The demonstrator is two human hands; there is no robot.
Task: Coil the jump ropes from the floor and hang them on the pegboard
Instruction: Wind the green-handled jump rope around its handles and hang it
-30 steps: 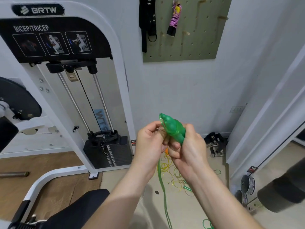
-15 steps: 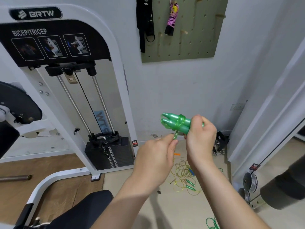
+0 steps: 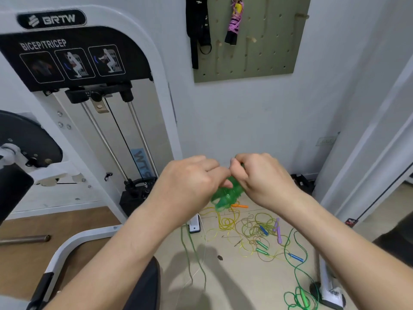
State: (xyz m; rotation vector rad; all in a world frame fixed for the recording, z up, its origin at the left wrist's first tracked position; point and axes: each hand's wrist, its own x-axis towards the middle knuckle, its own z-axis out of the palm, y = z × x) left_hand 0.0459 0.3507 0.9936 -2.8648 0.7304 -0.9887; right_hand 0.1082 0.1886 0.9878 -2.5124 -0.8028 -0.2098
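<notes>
L hand & R hand pinch green handles; machine reads BRTW, BICEP/TRICEP.

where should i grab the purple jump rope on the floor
Probably by its purple handles, from above, closing your fingers across both. They lie flat and close together on the floor at the right edge of the tangle, clear of its densest loops.

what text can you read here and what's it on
"BRTW": badge atop the weight machine
"BICEP/TRICEP": black panel below it
"WT": blue sticker behind the rods, rest hidden
Too small or blurred: letters on the black strap, numbers on the bracket
</notes>
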